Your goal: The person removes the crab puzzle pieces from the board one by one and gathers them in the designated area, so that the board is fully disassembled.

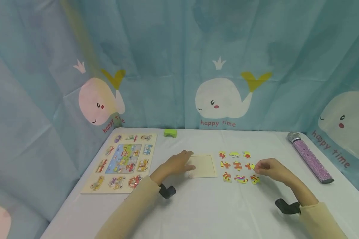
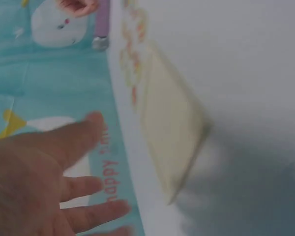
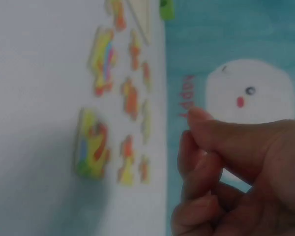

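A square pale wooden puzzle tray (image 1: 203, 167) lies on the table. My left hand (image 1: 176, 163) hovers at its left edge, thumb and fingers spread; the left wrist view shows nothing in that hand. To the right of the tray, several jigsaw pieces (image 1: 237, 165) in orange, red and yellow lie apart in rows. My right hand (image 1: 273, 168) hangs above the table by the right-hand column, nearest a yellow-and-orange piece (image 1: 249, 166). In the right wrist view its fingers (image 3: 201, 169) are loosely curled, the thumb close to the index finger, with nothing visible between them.
A wooden peg puzzle board (image 1: 116, 191) with vehicle pieces lies at the left. A green arch block (image 1: 170, 133) stands at the back edge. A glittery pink microphone (image 1: 312, 159) lies on the right. Whale-printed curtains (image 1: 167, 66) surround the table.
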Motion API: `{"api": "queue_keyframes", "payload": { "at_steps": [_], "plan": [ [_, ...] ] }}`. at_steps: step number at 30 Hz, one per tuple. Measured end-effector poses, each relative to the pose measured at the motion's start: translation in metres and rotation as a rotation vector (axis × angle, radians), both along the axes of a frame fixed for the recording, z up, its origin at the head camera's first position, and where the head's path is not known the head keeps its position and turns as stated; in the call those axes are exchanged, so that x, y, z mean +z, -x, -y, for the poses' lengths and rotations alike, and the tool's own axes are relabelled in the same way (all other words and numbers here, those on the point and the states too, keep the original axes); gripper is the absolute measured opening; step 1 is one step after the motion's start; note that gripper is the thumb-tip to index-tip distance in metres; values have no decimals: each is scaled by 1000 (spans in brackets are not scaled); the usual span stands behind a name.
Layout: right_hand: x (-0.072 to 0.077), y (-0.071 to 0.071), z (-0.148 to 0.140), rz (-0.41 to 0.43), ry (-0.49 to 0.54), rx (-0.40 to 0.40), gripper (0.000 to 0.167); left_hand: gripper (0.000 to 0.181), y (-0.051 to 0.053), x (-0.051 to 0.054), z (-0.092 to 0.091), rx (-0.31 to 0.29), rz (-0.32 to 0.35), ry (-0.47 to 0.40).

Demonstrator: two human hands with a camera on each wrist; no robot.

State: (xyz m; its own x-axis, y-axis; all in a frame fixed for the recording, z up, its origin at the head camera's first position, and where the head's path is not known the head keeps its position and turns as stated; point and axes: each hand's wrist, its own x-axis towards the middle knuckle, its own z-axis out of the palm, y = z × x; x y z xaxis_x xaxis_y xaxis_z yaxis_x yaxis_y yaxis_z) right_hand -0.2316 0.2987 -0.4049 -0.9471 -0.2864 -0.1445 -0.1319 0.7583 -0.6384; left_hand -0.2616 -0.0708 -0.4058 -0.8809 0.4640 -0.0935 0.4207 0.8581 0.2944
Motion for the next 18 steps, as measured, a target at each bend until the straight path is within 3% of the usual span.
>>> {"api": "queue_keyframes", "payload": {
  "at_steps": [2, 5, 8, 12, 15, 18],
  "plan": [
    [5, 1, 9, -5, 27, 28, 19, 79, 13, 10, 1, 47, 1, -20],
    [12, 1, 28, -58, 49, 79, 24, 91, 30, 15, 1, 123, -26, 4],
    [20, 3, 49, -166, 12, 99, 50, 96, 41, 14, 1, 173, -46, 31],
    [28, 17, 65, -272, -200, 37, 96, 98, 43, 10, 1, 203, -43, 48],
    [29, 34, 64, -228, -365, -8, 112, 99, 40, 9, 1, 216, -25, 50],
    [27, 48, 59, -146, -423, -20, 117, 100, 37, 9, 1, 220, -15, 54]
  ]
}}
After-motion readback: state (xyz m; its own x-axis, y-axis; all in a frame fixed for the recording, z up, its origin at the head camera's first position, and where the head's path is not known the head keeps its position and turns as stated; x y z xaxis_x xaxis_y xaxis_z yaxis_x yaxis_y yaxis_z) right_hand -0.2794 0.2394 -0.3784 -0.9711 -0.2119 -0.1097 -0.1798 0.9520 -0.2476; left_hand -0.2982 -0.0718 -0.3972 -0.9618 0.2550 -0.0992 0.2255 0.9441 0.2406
